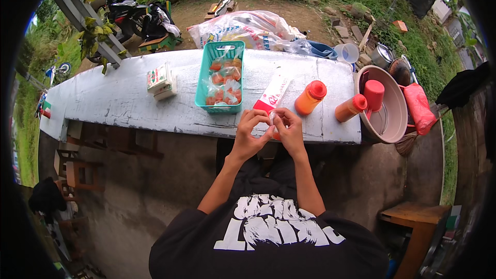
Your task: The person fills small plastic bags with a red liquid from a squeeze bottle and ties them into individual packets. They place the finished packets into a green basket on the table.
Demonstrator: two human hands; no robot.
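Observation:
Near the front edge of the white table, my left hand and my right hand meet at the gathered top of a small clear plastic bag. The bag has orange-red sauce in it and is partly hidden by my fingers. Just beyond my hands lies a flat white-and-red plastic packet. To its left, a teal plastic basket contains several small knotted bags of orange-red sauce. Right of my hands is a squeeze bottle with a red cap and orange sauce.
A second squeeze bottle stands near the table's right end. Past it, a large beige basin holds a red plastic mug. Two small printed packs sit left of the basket. A printed sack lies behind the table.

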